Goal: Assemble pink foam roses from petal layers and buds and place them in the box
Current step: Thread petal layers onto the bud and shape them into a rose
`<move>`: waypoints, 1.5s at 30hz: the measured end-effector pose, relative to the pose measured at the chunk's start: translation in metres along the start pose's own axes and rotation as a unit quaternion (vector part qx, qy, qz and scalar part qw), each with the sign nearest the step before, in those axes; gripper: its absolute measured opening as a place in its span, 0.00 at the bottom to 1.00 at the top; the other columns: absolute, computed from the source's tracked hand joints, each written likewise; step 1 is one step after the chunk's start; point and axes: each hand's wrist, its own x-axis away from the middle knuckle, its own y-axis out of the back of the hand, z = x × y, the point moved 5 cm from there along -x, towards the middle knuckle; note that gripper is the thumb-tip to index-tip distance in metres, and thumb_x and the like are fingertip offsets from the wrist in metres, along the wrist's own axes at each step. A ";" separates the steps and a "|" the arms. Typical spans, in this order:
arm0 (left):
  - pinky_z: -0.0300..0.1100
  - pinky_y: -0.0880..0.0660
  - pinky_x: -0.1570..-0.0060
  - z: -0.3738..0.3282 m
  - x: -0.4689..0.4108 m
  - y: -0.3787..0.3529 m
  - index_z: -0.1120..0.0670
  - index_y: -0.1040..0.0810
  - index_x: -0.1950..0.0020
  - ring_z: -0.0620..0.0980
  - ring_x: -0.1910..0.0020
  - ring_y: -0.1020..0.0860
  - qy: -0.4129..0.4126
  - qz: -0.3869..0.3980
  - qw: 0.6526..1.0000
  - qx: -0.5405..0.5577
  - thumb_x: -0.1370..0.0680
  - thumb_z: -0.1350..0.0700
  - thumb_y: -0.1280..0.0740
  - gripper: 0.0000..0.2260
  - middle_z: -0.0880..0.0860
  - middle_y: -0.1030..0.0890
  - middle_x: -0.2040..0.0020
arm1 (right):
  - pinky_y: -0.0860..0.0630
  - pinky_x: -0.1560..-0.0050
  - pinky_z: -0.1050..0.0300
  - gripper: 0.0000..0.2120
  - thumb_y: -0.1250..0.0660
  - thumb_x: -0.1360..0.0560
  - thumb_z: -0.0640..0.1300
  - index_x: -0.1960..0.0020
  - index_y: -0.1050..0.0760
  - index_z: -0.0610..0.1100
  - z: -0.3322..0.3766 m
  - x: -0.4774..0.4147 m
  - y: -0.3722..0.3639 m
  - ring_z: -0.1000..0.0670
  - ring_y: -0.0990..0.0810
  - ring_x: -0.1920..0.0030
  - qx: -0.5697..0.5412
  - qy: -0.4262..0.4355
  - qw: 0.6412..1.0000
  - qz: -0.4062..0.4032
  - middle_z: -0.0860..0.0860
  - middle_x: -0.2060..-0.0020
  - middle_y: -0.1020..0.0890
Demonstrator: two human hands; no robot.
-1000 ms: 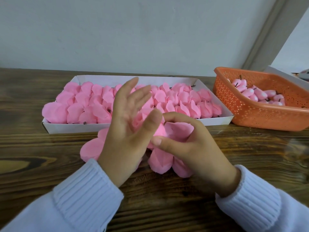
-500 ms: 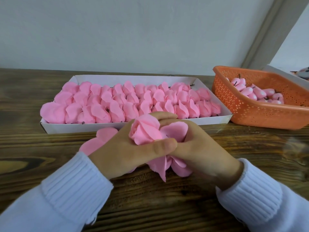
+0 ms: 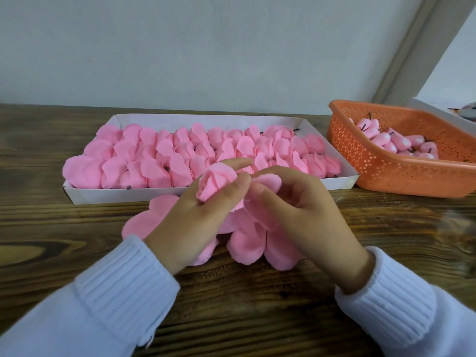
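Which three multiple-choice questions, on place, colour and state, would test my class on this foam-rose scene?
1. Where is the orange perforated plastic basket relative to the white shallow cardboard box? A left; B right; C inside.
2. What colour are the ribbed knitted sleeves? A white; B black; C red.
3. What is the left hand doing? A lying flat; B holding a pink foam rose; C holding scissors.
Key: B, the basket stands off the box's right end; A, both cuffs are white; B, its fingers curl round the rose.
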 end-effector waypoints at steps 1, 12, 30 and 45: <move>0.19 0.38 0.80 0.002 -0.001 0.000 0.51 0.30 0.38 0.29 0.82 0.30 0.005 0.000 1.000 0.004 0.30 0.49 0.43 0.21 0.39 0.28 0.82 | 0.25 0.59 0.62 0.05 0.33 0.23 0.38 0.54 0.18 0.43 0.001 0.000 0.003 0.55 0.21 0.62 0.034 0.014 0.999 -0.023 0.54 0.63 0.18; 0.43 0.47 0.53 0.003 -0.002 -0.004 0.47 0.34 0.30 0.36 0.59 0.41 0.001 0.014 1.000 0.006 0.34 0.44 0.36 0.32 0.37 0.26 0.79 | 0.25 0.59 0.57 0.02 0.30 0.28 0.41 0.59 0.19 0.45 0.016 0.007 0.007 0.53 0.21 0.63 0.145 0.124 0.975 -0.118 0.54 0.66 0.18; 0.17 0.37 0.75 0.011 -0.005 -0.008 0.42 0.22 0.64 0.27 0.79 0.29 -0.033 0.084 0.995 -0.042 0.21 0.56 0.42 0.16 0.39 0.24 0.78 | 0.24 0.55 0.60 0.08 0.28 0.28 0.38 0.51 0.20 0.49 0.023 0.010 0.002 0.53 0.19 0.58 0.088 0.177 0.977 -0.073 0.56 0.58 0.16; 0.63 0.29 0.37 0.015 -0.007 0.002 0.57 0.25 0.35 0.60 0.40 0.22 -0.008 0.011 0.997 0.079 0.24 0.40 0.38 0.26 0.63 0.20 0.42 | 0.26 0.45 0.56 0.18 0.26 0.33 0.43 0.49 0.32 0.45 0.009 0.002 -0.005 0.53 0.20 0.47 -0.097 0.085 0.992 0.003 0.55 0.48 0.18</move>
